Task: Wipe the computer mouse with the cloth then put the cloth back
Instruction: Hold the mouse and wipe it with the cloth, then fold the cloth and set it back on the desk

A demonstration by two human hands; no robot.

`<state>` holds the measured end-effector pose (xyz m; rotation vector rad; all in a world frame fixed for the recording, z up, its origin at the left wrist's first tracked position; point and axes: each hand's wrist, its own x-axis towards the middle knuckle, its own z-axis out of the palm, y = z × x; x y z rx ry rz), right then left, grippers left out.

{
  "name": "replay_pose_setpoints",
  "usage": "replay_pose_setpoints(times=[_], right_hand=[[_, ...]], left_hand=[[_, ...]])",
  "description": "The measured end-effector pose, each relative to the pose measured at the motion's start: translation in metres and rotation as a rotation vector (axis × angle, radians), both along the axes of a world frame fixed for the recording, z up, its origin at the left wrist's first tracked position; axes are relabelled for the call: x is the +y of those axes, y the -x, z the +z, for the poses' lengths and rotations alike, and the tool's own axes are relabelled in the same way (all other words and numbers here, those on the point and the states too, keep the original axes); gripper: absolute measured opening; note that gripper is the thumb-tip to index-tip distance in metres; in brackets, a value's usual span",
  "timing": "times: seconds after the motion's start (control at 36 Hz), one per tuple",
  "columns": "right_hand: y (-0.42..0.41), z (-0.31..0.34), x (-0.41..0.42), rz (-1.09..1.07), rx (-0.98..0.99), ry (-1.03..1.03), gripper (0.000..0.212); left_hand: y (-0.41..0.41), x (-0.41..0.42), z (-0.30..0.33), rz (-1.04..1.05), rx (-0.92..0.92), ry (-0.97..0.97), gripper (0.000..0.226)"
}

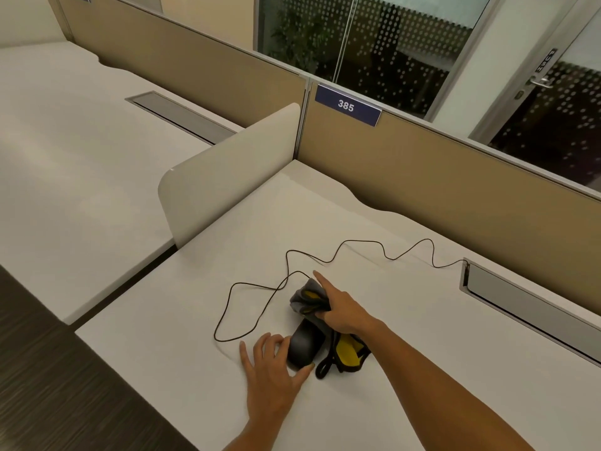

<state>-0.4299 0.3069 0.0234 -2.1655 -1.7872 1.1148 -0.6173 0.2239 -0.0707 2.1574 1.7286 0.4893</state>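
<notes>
A black computer mouse (304,345) lies on the white desk (201,288). My left hand (273,372) steadies it, thumb against its near end and fingers along its left side. My right hand (338,309) grips a bunched grey and yellow cloth (307,297) and presses it on the far end of the mouse, index finger stretched out. More of the cloth, with a black loop, trails at the right of the mouse (348,354). The far end of the mouse is hidden under the cloth.
The mouse's thin black cable (325,260) loops across the desk to a grey cable slot (520,301) at the right. A white side divider (227,170) stands at the left and a tan partition labelled 385 (422,164) runs behind.
</notes>
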Motion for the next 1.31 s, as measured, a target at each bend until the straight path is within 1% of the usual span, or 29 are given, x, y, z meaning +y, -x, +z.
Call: replay_pose_setpoints(times=[0.17, 0.28, 0.44, 0.56, 0.61, 0.67, 0.75, 0.78, 0.89, 0.94, 1.03, 1.08, 1.14, 1.22, 1.25, 1.31], right_hand=[[0.008, 0.005, -0.005, 0.051, -0.013, 0.055, 0.095], [0.016, 0.004, -0.018, 0.020, 0.004, 0.038, 0.097], [0.020, 0.002, -0.042, -0.054, 0.081, 0.008, 0.102], [0.029, 0.004, -0.058, -0.052, 0.125, 0.019, 0.104], [0.034, 0.003, -0.067, -0.050, 0.166, 0.038, 0.102], [0.035, 0.004, -0.077, -0.083, 0.251, 0.047, 0.095], [0.029, 0.012, -0.099, -0.164, 0.418, 0.043, 0.066], [0.025, 0.013, -0.108, -0.215, 0.477, 0.050, 0.063], [0.002, 0.008, -0.145, -0.456, 0.695, 0.066, 0.062], [-0.015, 0.006, -0.164, -0.605, 0.793, 0.061, 0.062], [-0.034, 0.007, -0.193, -0.832, 0.906, 0.008, 0.060], [-0.042, 0.011, -0.211, -0.942, 0.993, -0.033, 0.058], [-0.049, 0.015, -0.226, -1.021, 1.066, -0.073, 0.053], [-0.054, 0.024, -0.243, -1.089, 1.113, -0.138, 0.050], [-0.055, 0.026, -0.247, -1.109, 1.122, -0.158, 0.049], [-0.058, 0.030, -0.255, -1.149, 1.145, -0.209, 0.050]], left_hand=[[0.000, 0.000, 0.001, -0.002, 0.000, 0.005, 0.064], [-0.001, 0.000, 0.003, 0.001, -0.021, 0.001, 0.062], [0.000, -0.001, 0.003, 0.001, -0.029, 0.000, 0.060], [-0.002, -0.002, 0.005, 0.025, -0.029, -0.002, 0.061], [-0.002, -0.003, 0.005, 0.017, -0.022, -0.005, 0.062], [-0.002, -0.003, 0.006, 0.000, -0.016, -0.007, 0.060], [-0.002, -0.004, 0.010, 0.000, -0.032, -0.017, 0.052], [-0.001, -0.003, 0.011, -0.006, -0.036, -0.013, 0.052], [0.002, -0.003, 0.008, -0.023, -0.039, 0.007, 0.062], [0.003, -0.002, 0.006, -0.021, -0.066, 0.012, 0.071], [0.004, -0.001, 0.006, -0.020, -0.063, 0.024, 0.081], [0.005, -0.001, 0.006, -0.021, -0.046, 0.041, 0.091], [0.005, -0.001, 0.007, -0.022, -0.044, 0.063, 0.096], [0.004, -0.003, 0.013, -0.020, -0.072, 0.128, 0.099], [0.004, -0.004, 0.016, -0.003, -0.101, 0.143, 0.099], [0.002, -0.005, 0.023, 0.047, -0.188, 0.141, 0.090]])
